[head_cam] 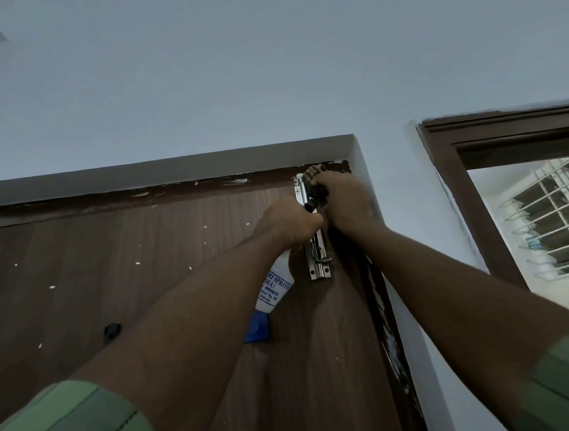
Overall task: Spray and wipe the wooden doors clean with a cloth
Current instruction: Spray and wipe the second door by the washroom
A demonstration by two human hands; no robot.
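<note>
1. The door (143,269), stiff and fixed, fills the lower view.
2. The spray bottle (273,286), probably light and slippery, is gripped at its neck by the left hand (285,223).
3. The soft cloth (316,181) is bunched in the right hand (345,203) at the door's top corner, against the bolt (317,246).

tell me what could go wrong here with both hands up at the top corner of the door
The cloth under the right hand is bunched against the metal tower bolt, so it might snag. The left hand holds the spray bottle with its nozzle close to the right hand, so a squeeze could wet fingers rather than the wooden door.
</note>
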